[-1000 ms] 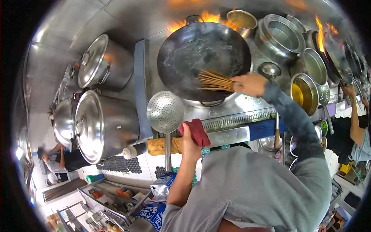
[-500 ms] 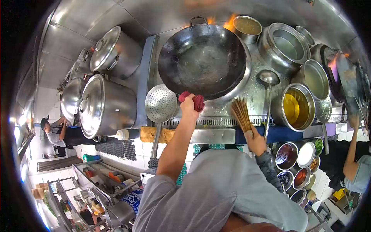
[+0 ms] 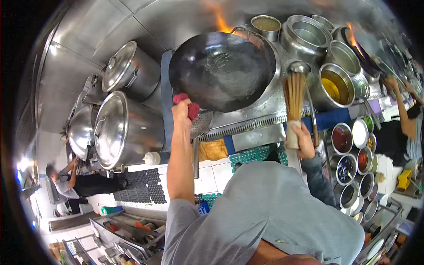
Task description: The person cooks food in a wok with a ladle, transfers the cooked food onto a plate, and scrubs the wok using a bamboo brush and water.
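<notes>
My left hand point(image 3: 180, 114) is closed around a folded red cloth point(image 3: 193, 110) at the near left rim of a large dark wok point(image 3: 185, 73). The wok tilts to the left over the burner, with a little water swirling in it. In my right hand point(image 3: 304, 142) is a bamboo wok brush point(image 3: 294, 95), bristles pointing away from me, to the right of the wok and apart from it. Behind the bristles lies a ladle point(image 3: 300, 67), its handle running down past the brush. A perforated skimmer point(image 3: 203, 123) sits partly hidden beside my left forearm.
Flames point(image 3: 219, 20) rise behind the wok. Lidded stockpots point(image 3: 143, 128) stand left. To the right are a pot of yellow oil point(image 3: 349, 90), other metal pots point(image 3: 304, 53) and several sauce bowls point(image 3: 342, 138). Another person's arm point(image 3: 404, 115) works at the far right; one more person point(image 3: 66, 183) stands far left.
My left hand has swung the wok leftward and tilted it, shifting the water. My right hand has raised the brush more upright and moved it right. The camera view has turned slightly.
</notes>
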`<state>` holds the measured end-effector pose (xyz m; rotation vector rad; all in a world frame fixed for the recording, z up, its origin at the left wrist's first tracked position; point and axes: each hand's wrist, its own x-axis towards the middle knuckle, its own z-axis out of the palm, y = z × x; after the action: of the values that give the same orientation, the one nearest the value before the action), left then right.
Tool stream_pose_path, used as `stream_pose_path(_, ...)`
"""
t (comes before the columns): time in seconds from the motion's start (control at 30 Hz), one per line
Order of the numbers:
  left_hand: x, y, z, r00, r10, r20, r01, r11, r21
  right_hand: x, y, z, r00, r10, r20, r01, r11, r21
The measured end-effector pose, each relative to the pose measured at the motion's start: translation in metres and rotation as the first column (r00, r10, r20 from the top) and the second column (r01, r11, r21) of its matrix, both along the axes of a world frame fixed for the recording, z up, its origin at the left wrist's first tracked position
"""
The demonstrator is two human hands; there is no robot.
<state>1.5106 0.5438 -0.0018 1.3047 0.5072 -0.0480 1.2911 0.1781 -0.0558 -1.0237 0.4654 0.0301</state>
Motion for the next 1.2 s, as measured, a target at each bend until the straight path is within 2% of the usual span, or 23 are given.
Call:
stream_pose_path(0.03, 0.010, 0.004, 0.004, 1.000, -0.011, 0.025, 0.010, 1.000, 0.025, 0.008, 0.020, 0.024, 1.000, 0.015, -0.008, -0.015, 1.000, 0.014)
stream_pose_path(0.1, 0.017, 0.006, 0.018, 0.997, -0.055, 0.054, 0.052, 0.997, 0.056, 0.030, 0.053, 0.038, 0.992, 0.088, 0.088, -0.082, 0.994, -0.077)
stream_pose_path(0.13, 0.018, 0.003, 0.033, 0.994, -0.093, 0.065, 0.088, 0.994, 0.067, 0.040, 0.062, 0.042, 0.976, 0.205, 0.075, -0.197, 0.975, -0.103)
stream_pose_path(0.17, 0.017, -0.002, 0.043, 0.992, -0.097, 0.077, 0.088, 0.990, 0.108, 0.052, 0.083, 0.044, 0.979, 0.184, 0.083, -0.172, 0.976, -0.133)
stream_pose_path(0.27, 0.034, -0.007, 0.042, 0.974, -0.106, 0.200, 0.076, 0.985, 0.152, 0.098, 0.119, 0.016, 0.974, 0.188, 0.127, -0.122, 0.907, -0.404)
stream_pose_path(0.33, 0.030, -0.014, 0.049, 0.956, -0.145, 0.254, 0.087, 0.970, 0.227, 0.119, 0.134, 0.024, 0.979, 0.190, 0.079, -0.148, 0.915, -0.375)
stream_pose_path(0.4, 0.039, -0.015, 0.048, 0.928, -0.181, 0.324, 0.093, 0.958, 0.270, 0.148, 0.143, 0.001, 0.980, 0.144, 0.140, -0.077, 0.914, -0.399)
stream_pose_path(0.43, 0.058, -0.011, 0.033, 0.912, -0.207, 0.353, 0.041, 0.904, 0.425, 0.167, 0.145, -0.022, 0.979, 0.128, 0.158, -0.053, 0.910, -0.411)
stream_pose_path(0.5, 0.053, -0.026, 0.052, 0.903, -0.248, 0.352, 0.020, 0.840, 0.542, 0.191, 0.141, -0.026, 0.976, 0.151, 0.155, -0.073, 0.905, -0.418)
stream_pose_path(0.57, 0.046, -0.038, 0.074, 0.899, -0.296, 0.323, -0.013, 0.719, 0.694, 0.197, 0.140, -0.021, 0.970, 0.221, 0.097, -0.166, 0.903, -0.397)
stream_pose_path(0.63, 0.040, -0.052, 0.095, 0.897, -0.348, 0.272, -0.054, 0.525, 0.849, 0.202, 0.141, -0.013, 0.980, 0.181, 0.085, -0.158, 0.962, -0.223)
stream_pose_path(0.7, 0.020, -0.070, 0.119, 0.877, -0.389, 0.280, -0.104, 0.416, 0.904, 0.184, 0.138, 0.019, 0.984, 0.151, 0.096, -0.143, 0.986, -0.084)
stream_pose_path(0.83, -0.013, -0.095, 0.132, 0.803, -0.521, 0.289, -0.197, 0.226, 0.954, 0.175, 0.149, 0.026, 0.991, 0.063, 0.115, -0.089, 0.967, 0.237)
stream_pose_path(0.87, -0.027, -0.096, 0.128, 0.734, -0.589, 0.337, -0.248, 0.229, 0.941, 0.177, 0.151, 0.018, 0.989, 0.045, 0.139, -0.083, 0.955, 0.285)
stream_pose_path(0.9, -0.039, -0.097, 0.122, 0.710, -0.620, 0.333, -0.244, 0.226, 0.943, 0.188, 0.157, -0.005, 0.978, -0.015, 0.210, -0.015, 0.990, 0.139)
stream_pose_path(0.93, -0.050, -0.095, 0.115, 0.711, -0.634, 0.303, -0.243, 0.183, 0.953, 0.177, 0.159, -0.003, 0.977, -0.051, 0.209, 0.021, 0.989, 0.145)
stream_pose_path(0.97, -0.057, -0.087, 0.098, 0.627, -0.679, 0.382, -0.294, 0.248, 0.923, 0.165, 0.162, -0.001, 0.974, -0.087, 0.208, 0.056, 0.987, 0.151)
stream_pose_path(1.0, -0.070, -0.081, 0.088, 0.565, -0.698, 0.441, -0.317, 0.309, 0.897, 0.141, 0.172, 0.028, 0.986, -0.099, 0.135, 0.052, 0.948, 0.315)
stream_pose_path(1.03, -0.074, -0.071, 0.070, 0.520, -0.709, 0.476, -0.312, 0.361, 0.879, 0.144, 0.180, 0.012, 0.974, -0.167, 0.156, 0.126, 0.962, 0.244)
stream_pose_path(1.1, -0.084, -0.056, 0.046, 0.409, -0.731, 0.547, -0.344, 0.432, 0.834, 0.124, 0.184, 0.027, 0.958, -0.199, 0.207, 0.127, 0.940, 0.317)
stream_pose_path(1.17, -0.091, -0.049, 0.038, 0.393, -0.716, 0.577, -0.353, 0.462, 0.814, 0.110, 0.185, 0.038, 0.953, -0.193, 0.235, 0.106, 0.936, 0.336)
stream_pose_path(1.2, -0.092, -0.044, 0.034, 0.390, -0.707, 0.590, -0.362, 0.471, 0.804, 0.117, 0.186, 0.026, 0.956, -0.154, 0.249, 0.056, 0.931, 0.360)
